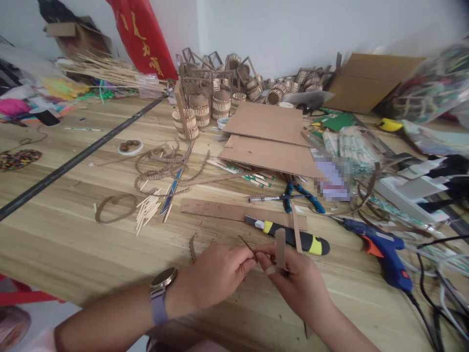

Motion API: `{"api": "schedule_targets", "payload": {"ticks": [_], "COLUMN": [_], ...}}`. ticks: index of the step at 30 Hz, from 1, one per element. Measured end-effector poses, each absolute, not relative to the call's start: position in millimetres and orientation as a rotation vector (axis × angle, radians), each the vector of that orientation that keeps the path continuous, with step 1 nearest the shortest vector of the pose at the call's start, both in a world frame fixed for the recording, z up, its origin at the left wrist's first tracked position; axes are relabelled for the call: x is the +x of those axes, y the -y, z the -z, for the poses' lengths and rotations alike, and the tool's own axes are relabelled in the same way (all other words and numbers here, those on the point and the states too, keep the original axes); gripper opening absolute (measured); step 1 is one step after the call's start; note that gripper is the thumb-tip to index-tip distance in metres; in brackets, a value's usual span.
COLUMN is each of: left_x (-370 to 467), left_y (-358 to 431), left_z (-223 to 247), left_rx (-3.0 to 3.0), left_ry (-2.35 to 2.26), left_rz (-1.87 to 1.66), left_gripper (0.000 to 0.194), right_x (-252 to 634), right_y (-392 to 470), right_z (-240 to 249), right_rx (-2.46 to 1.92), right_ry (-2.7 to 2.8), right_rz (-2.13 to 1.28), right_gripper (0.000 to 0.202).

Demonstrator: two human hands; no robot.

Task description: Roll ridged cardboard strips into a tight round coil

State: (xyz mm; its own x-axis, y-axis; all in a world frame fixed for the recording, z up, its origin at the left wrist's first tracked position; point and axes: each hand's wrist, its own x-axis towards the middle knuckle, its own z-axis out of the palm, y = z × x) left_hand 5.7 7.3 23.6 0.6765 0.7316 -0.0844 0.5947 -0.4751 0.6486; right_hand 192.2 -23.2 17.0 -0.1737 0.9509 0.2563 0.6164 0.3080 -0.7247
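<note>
My left hand [220,271], with a watch on its wrist, is closed in a pinch near the front of the table. Its fingertips meet those of my right hand [300,281], which is pinched shut too. Both grip a narrow brown cardboard strip [280,244]. One flat end stands up by my right fingers, and a thin dark edge pokes out above my left fingertips. Past my left hand curls a ridged strip end [192,248]; whether it belongs to the same strip is hidden. A black and yellow utility knife [293,237] lies just beyond my right hand.
A blue glue gun [381,249] lies at right, its cord trailing forward. Pliers [308,195], cardboard sheets [271,151], small sticks [147,210] and coiled ridged strips [161,166] lie farther back. Several small slatted buckets [201,108] stand along the wall.
</note>
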Motion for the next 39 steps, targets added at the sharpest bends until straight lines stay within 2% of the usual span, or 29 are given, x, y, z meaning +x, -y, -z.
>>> {"api": "schedule_targets", "payload": {"ticks": [4, 12, 17, 24, 29, 32, 39], "left_x": [4.8, 3.6, 3.9, 4.3, 5.3, 5.5, 6.0], "left_y": [-7.6, -11.1, -10.7, -12.1, -12.1, -11.9, -10.4], "left_z": [-26.8, -31.6, -29.0, -26.5, -28.2, -29.5, -26.3], "left_rx": [2.165, 1.921, 1.871, 1.816, 1.894, 1.977, 2.172], "left_ry": [-0.955, -0.886, -0.939, -0.953, -0.96, -0.964, -1.002], "left_rz": [-0.315, -0.358, -0.368, -0.363, -0.331, -0.329, -0.293], "left_gripper": [0.022, 0.027, 0.034, 0.035, 0.035, 0.028, 0.026], "right_x": [191.4, 188.5, 186.3, 194.6, 195.7, 194.0, 193.5], "right_y": [25.1, 17.9, 22.6, 25.1, 26.2, 27.0, 23.3], "right_z": [-14.6, -27.0, -21.9, -6.6, -2.3, -3.6, -9.3], "right_rx": [-1.405, -1.47, -1.417, -1.304, -1.313, -1.335, -1.33], "right_ry": [1.909, 1.733, 1.784, 2.056, 2.109, 2.09, 2.003], "right_rz": [-0.498, -0.799, -0.662, -0.253, -0.173, -0.244, -0.522], "right_gripper": [0.018, 0.024, 0.022, 0.017, 0.02, 0.025, 0.021]}}
